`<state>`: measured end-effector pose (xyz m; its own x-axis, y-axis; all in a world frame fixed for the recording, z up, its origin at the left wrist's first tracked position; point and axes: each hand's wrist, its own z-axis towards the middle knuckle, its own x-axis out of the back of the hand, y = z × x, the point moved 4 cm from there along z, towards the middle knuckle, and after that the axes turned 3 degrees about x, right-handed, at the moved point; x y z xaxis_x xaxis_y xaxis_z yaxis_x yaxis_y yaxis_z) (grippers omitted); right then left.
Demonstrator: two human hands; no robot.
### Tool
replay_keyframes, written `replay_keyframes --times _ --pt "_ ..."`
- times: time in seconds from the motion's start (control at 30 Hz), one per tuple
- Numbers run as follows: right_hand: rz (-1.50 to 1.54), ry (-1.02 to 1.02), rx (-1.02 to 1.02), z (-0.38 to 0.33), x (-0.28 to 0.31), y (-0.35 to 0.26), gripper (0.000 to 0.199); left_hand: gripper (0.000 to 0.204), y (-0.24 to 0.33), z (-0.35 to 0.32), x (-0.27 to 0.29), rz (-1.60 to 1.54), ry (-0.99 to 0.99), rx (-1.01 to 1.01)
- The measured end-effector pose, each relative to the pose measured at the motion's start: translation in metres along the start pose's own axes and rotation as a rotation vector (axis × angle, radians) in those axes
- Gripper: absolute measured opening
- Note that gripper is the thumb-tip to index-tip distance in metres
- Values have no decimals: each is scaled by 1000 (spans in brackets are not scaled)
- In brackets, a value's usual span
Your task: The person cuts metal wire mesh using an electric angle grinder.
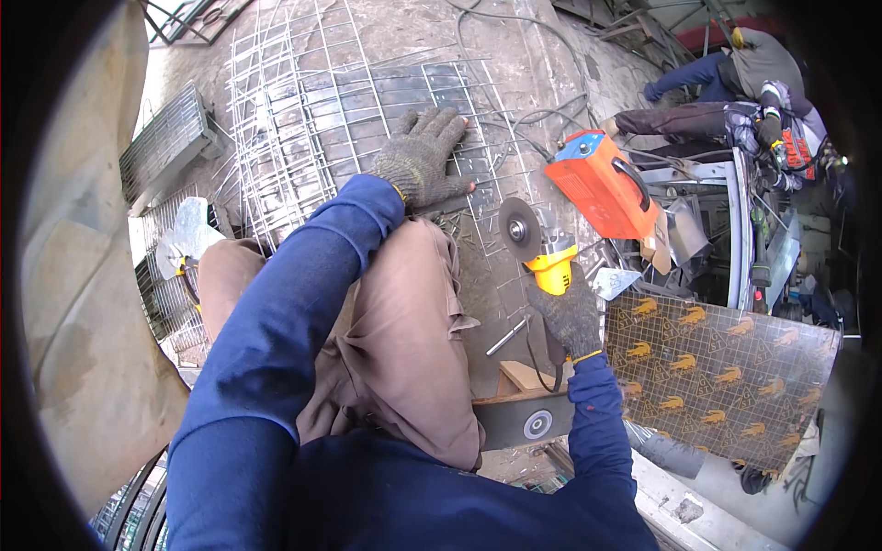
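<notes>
My left hand (423, 161), in a grey knit glove with some fingertips bare, lies with fingers spread on the welded wire mesh (344, 92). Under the mesh is a dark flat sheet (349, 115). My right hand (568, 312), gloved in dark grey, is closed round the body of a yellow angle grinder (554, 269). The grinder's dark disc (521, 230) faces the mesh but stands apart from it, right of my knee. Whether the disc is spinning I cannot tell. A short metal rod (506, 337) sits beside the right hand.
An orange machine with a handle (602, 188) stands at the right, with cables (551, 115) behind it. Nearer is a patterned board (717, 376). Another person (767, 69) works at the far right near a metal frame (740, 220). Grating pieces (170, 138) lie left.
</notes>
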<state>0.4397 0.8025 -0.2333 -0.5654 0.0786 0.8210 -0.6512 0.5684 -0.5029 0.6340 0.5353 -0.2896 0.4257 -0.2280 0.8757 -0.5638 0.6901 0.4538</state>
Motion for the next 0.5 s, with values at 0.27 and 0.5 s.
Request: replay_keyframes --times 0.27,0.5 --pt "4 -26 -39 10 -3 2 59 99 0 0 1 -17 -24 -1" --pt "-15 -11 5 10 -2 0 59 102 -1 1 0 39 -93 30"
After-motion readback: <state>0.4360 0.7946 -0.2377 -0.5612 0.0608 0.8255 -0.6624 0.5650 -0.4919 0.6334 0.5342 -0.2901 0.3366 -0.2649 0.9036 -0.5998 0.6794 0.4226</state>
